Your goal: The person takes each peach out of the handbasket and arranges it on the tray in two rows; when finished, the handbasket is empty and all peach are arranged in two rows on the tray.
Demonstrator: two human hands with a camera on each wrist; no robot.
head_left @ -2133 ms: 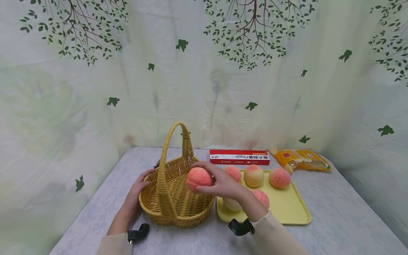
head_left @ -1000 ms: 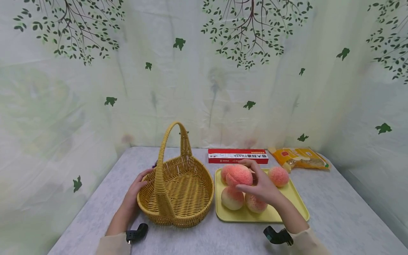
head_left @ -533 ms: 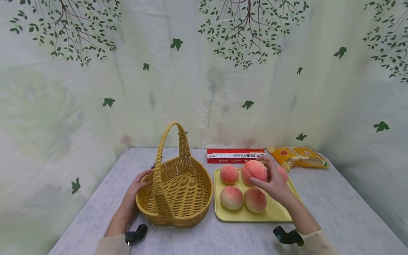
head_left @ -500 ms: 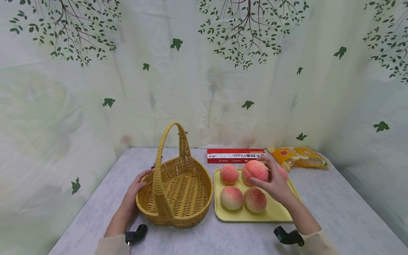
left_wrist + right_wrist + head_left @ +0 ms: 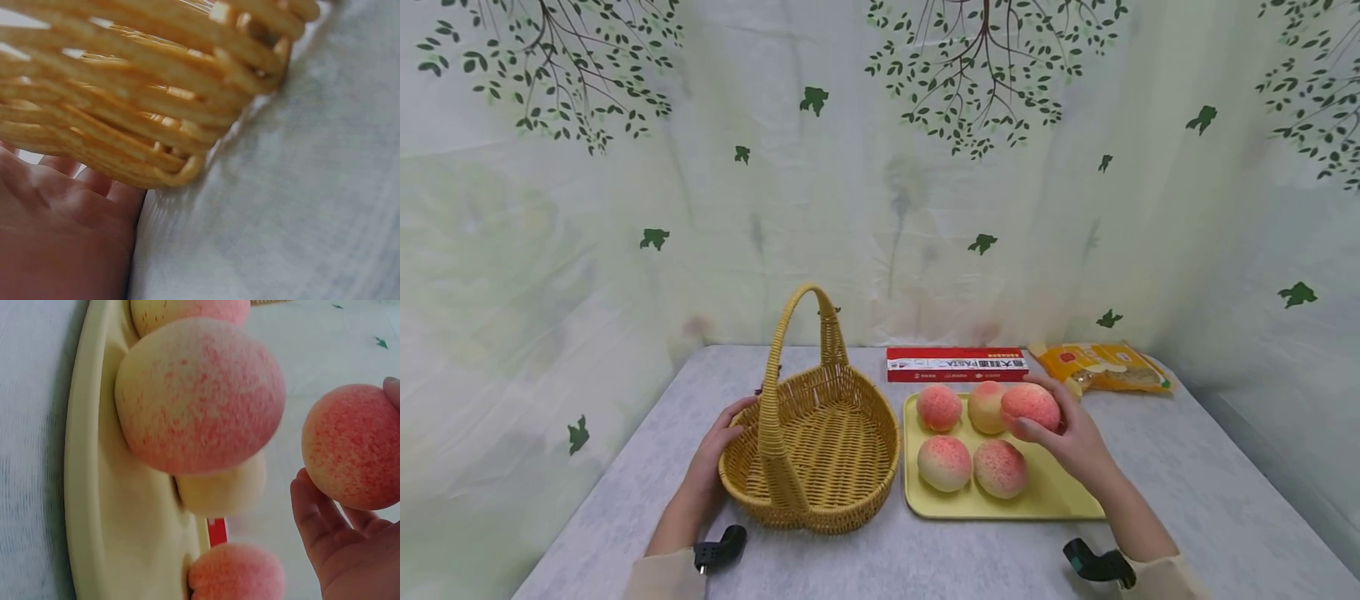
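Note:
My right hand holds a pink peach just above the far right part of the yellow tray. In the right wrist view the fingers curl under that peach. Several other peaches lie on the tray: two at the back and two in front. A woven basket with a tall handle stands left of the tray, with nothing in it. My left hand rests against its left wall, fingers lying flat beside the wicker.
A red and white pasta box lies behind the tray. A yellow packet sits at the back right. The grey table is ringed by a curtain printed with leaves. A large peach fills the right wrist view.
My right hand has carried the peach from above the basket's rim rightwards across the tray to its far right side. The left hand has stayed on the basket.

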